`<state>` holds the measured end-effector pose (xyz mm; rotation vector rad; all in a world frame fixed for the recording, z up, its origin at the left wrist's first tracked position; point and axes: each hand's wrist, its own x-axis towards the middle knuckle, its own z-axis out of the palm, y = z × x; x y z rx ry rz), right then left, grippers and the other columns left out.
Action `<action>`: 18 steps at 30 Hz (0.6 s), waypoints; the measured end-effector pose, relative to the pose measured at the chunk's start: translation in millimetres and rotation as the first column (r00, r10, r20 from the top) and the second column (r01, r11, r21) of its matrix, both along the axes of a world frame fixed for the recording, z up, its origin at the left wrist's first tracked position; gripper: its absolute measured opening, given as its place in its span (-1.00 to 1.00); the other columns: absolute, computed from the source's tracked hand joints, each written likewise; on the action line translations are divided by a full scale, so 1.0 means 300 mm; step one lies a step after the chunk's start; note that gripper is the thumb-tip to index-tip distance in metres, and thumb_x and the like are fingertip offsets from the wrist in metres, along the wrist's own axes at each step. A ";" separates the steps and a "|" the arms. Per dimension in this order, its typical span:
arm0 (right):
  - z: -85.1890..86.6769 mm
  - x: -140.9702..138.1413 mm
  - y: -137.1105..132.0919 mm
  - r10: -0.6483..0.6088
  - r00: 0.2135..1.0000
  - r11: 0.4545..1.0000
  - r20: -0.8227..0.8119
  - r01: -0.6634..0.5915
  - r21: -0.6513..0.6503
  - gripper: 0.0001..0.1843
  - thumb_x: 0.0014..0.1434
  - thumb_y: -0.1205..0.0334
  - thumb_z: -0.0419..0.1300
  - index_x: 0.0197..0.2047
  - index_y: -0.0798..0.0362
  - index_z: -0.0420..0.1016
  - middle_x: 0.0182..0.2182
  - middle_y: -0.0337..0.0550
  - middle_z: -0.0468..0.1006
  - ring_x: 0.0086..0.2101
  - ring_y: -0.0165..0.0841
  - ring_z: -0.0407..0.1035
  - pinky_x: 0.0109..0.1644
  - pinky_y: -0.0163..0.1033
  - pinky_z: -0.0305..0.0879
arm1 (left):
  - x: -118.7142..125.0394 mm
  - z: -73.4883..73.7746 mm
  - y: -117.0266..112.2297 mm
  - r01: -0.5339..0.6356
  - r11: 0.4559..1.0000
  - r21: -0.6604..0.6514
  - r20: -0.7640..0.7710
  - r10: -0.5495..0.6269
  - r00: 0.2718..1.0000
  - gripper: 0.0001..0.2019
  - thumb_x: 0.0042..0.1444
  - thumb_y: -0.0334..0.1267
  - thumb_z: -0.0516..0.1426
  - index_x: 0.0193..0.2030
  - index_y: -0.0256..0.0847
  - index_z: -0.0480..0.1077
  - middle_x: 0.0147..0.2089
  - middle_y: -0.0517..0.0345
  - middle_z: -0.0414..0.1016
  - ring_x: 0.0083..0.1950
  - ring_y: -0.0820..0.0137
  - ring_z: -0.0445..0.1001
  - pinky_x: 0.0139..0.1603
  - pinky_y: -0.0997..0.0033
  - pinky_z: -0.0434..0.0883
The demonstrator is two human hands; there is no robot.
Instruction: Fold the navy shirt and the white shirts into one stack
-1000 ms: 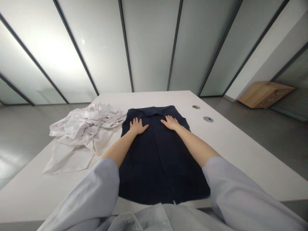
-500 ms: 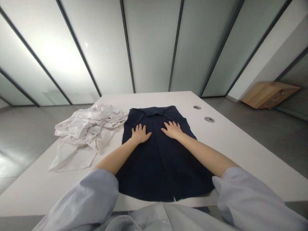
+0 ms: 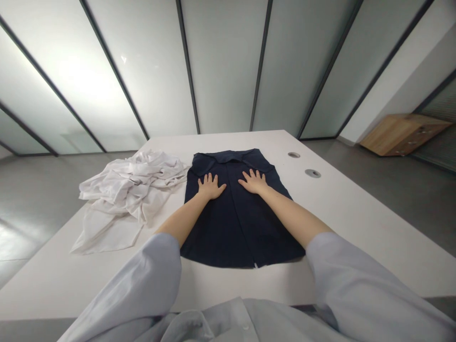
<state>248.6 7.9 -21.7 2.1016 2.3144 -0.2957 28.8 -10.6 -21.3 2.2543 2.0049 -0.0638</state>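
A dark navy garment, seemingly a folded shirt (image 3: pixel 228 228), lies on the white table in front of me, its collar end away from me and a button line running down the middle. My left hand (image 3: pixel 211 187) rests flat on its left half, fingers spread. On the right half lies my right hand (image 3: pixel 253 181), also flat with fingers apart. Both palms press on the cloth below the collar; neither grips it. A small white tag shows at the near hem.
To the left, a crumpled heap of white cloth (image 3: pixel 131 185) sits on the white table (image 3: pixel 356 228). Two round cable holes, a far grommet (image 3: pixel 294 155) and a nearer grommet (image 3: pixel 312 173), are at the right. A wooden cabinet (image 3: pixel 399 135) stands on the floor beyond.
Both hands have slid slightly away from me, and the navy garment has moved with them. Its near hem now lies farther from the table's front edge.
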 end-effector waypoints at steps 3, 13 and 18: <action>0.001 0.003 0.034 0.003 1.000 1.000 0.000 -0.003 0.006 -0.17 0.28 -0.32 -0.27 0.47 -0.05 -0.10 0.44 0.02 -0.18 0.37 0.08 -0.28 0.36 0.24 -0.34 | -0.003 -0.001 0.044 0.022 1.000 0.006 0.013 -0.023 1.000 -0.15 0.20 0.30 -0.31 0.48 -0.22 -0.13 0.52 -0.14 -0.26 0.50 -0.02 -0.24 0.39 -0.21 -0.16; -0.002 0.002 -0.007 0.025 1.000 0.999 0.009 -0.025 0.036 -0.20 0.31 -0.25 -0.29 0.45 0.04 -0.04 0.43 0.06 -0.13 0.37 0.03 -0.22 0.37 0.17 -0.32 | -0.015 0.001 -0.024 0.018 0.998 0.063 0.023 -0.019 1.000 -0.24 0.24 0.20 -0.28 0.46 -0.20 -0.03 0.51 -0.10 -0.15 0.49 0.02 -0.18 0.40 -0.10 -0.10; -0.009 0.016 -0.108 0.009 1.000 1.000 0.001 -0.009 0.017 -0.16 0.28 -0.30 -0.31 0.47 0.00 -0.08 0.44 0.02 -0.17 0.37 0.08 -0.28 0.35 0.26 -0.32 | -0.023 0.000 -0.114 -0.024 0.999 0.027 0.008 0.023 1.000 -0.21 0.22 0.27 -0.29 0.47 -0.14 -0.09 0.52 -0.06 -0.19 0.49 -0.06 -0.22 0.38 -0.22 -0.14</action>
